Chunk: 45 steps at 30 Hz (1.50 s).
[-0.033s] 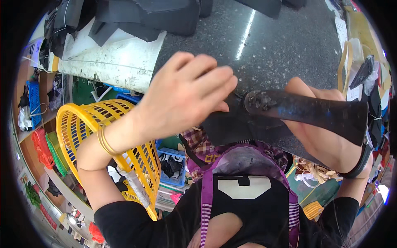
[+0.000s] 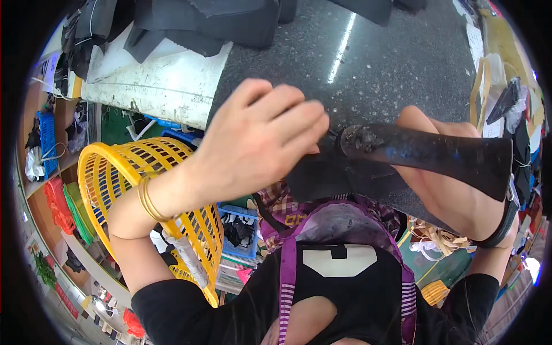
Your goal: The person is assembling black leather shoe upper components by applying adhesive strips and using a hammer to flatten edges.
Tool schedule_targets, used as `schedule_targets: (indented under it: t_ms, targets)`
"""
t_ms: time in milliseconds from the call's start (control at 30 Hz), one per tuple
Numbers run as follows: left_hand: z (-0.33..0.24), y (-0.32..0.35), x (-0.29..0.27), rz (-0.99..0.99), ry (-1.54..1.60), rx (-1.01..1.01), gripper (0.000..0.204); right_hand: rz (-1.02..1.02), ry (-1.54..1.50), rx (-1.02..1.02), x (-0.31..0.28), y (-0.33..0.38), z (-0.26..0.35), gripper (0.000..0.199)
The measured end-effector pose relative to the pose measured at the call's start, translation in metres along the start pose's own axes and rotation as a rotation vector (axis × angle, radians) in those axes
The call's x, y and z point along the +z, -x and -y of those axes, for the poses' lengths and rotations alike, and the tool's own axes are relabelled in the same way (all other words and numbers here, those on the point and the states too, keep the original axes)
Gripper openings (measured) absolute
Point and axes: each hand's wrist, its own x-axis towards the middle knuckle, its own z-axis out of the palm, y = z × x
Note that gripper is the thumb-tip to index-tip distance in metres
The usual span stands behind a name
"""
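Observation:
My left hand [image 2: 253,144], with gold bangles on the wrist, has its fingers curled down on a black piece of material [image 2: 319,178] at the near edge of the dark speckled table [image 2: 391,63]. My right hand [image 2: 448,195], with a black band on the wrist, grips a dark hammer-like tool [image 2: 437,152]. The tool's worn, rough head [image 2: 362,140] lies on the black piece right beside my left fingertips. Its handle widens toward the right.
A yellow plastic basket [image 2: 115,178] stands low at my left. A worn white sheet [image 2: 155,80] and several black cut pieces [image 2: 230,20] lie at the table's far left. Blue crates [image 2: 238,230] sit under the table; scraps and bags crowd the right edge.

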Motion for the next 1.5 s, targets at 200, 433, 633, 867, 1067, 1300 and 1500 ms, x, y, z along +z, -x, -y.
schedule_targets:
  t_ms: [200,433,633,867,1067,1300,1500]
  targets:
    - [-0.001,0.021,0.014,-0.118,0.224,-0.081,0.03,0.035,0.126,-0.072,0.002,0.002,0.007,0.014]
    - [-0.019,0.011,0.006,-0.059,0.022,-0.008,0.035,0.034,-0.004,0.046,0.009,-0.002,0.0,0.013]
    - [-0.032,0.009,0.01,-0.077,-0.18,0.045,0.014,0.019,0.105,-0.021,0.005,-0.005,0.015,0.014]
    - [-0.003,0.018,-0.001,-0.078,0.199,-0.157,0.022,-0.068,0.115,-0.306,-0.004,-0.036,0.003,0.016]
    - [-0.016,0.004,-0.008,0.054,0.211,-0.294,0.013,0.03,0.041,-0.249,-0.007,-0.016,-0.004,0.013]
    - [0.072,-0.017,-0.071,-0.177,-0.376,-0.414,0.017,-0.251,0.166,-0.115,-0.021,0.001,-0.035,0.01]
    - [0.128,-0.119,-0.041,-0.326,-0.1,-0.203,0.025,-0.445,0.328,-0.188,-0.03,-0.035,-0.045,0.014]
